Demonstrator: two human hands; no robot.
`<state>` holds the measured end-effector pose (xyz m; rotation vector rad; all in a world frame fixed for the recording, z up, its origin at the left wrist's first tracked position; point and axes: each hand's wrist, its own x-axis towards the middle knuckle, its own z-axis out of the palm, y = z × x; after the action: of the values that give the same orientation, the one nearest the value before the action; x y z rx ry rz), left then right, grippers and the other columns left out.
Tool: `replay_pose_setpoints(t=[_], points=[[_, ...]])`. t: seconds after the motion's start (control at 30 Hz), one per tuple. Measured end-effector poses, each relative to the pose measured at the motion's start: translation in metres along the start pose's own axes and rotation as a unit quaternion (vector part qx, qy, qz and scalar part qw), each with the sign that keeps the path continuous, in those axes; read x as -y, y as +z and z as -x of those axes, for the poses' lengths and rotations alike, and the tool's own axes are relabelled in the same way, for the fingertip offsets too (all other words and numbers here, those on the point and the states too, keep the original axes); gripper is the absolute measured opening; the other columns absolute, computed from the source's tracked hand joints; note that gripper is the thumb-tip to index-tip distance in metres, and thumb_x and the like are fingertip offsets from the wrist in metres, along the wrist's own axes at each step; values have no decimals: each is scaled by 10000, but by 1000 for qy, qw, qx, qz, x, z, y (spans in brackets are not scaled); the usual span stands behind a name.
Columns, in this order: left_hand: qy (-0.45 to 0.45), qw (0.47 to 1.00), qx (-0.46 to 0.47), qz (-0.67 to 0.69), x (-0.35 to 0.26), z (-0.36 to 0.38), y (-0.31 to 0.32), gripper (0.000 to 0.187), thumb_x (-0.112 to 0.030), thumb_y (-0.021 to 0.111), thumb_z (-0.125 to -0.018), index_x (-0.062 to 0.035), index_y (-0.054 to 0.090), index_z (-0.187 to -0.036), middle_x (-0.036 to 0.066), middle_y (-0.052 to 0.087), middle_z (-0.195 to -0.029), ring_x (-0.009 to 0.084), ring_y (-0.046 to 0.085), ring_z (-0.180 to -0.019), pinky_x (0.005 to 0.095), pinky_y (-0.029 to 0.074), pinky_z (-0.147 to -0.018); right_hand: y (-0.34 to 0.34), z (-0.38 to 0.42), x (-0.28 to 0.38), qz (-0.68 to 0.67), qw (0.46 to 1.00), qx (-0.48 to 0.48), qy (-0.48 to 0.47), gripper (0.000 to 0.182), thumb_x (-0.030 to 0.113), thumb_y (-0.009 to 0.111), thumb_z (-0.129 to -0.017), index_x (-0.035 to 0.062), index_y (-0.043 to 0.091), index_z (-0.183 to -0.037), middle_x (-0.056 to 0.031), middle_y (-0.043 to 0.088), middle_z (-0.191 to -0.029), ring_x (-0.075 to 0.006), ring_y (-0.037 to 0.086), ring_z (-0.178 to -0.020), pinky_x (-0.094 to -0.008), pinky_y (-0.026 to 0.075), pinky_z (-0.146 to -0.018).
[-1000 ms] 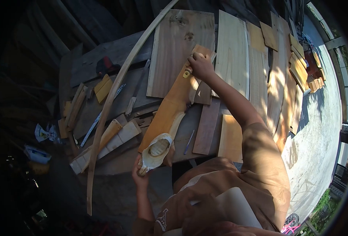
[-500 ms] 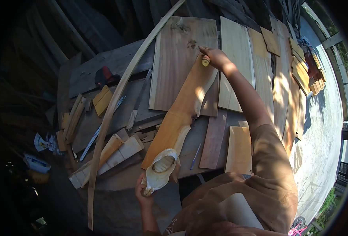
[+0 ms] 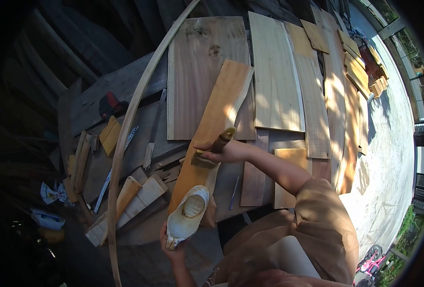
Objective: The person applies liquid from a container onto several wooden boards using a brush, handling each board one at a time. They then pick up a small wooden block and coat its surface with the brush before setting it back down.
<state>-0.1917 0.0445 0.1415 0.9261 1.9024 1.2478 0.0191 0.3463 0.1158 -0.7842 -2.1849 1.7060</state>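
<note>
While your right hand (image 3: 228,152) grips the brush (image 3: 220,142) mid-plank, your left hand (image 3: 173,246) clasps the container (image 3: 187,215); the orange plank (image 3: 214,129) runs lengthwise away.

Readable text: none on the boards, the tools or the desk.
Measuring tape (image 3: 110,174): it seems to carry scale marks, but they are too small to read.
</note>
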Motion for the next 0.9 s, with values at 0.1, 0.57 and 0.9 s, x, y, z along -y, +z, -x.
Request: replay_pose_setpoints(t=[0.1,0.57,0.9], points=[[4,1000,7,21,1,3,0,408,-197,774,-609,-18,499,-850,180,451,-1180,276,478,-1063,363,403,-870,-46,-3,-33,-10,986,-130,104,389,235,500,-848,15,477,-1169,-157,588,-954,-226,565,-893,-303,431,-788],[44,998,8,-36,1,2,5,414,-338,726,-666,-13,522,-820,174,466,-1155,275,491,-1039,365,388,-867,-98,-40,-75,545,829,-118,42,419,101,449,-783,18,424,-1193,-155,582,-860,-293,595,-759,-358,478,-635],[20,1000,-17,7,-2,3,10,454,-346,756,-631,-11,487,-778,178,463,-1162,272,493,-1038,361,388,-869,28,3,-10,38,996,26,-80,431,233,507,-837,14,445,-1203,-174,568,-1013,-255,564,-916,-314,445,-767]])
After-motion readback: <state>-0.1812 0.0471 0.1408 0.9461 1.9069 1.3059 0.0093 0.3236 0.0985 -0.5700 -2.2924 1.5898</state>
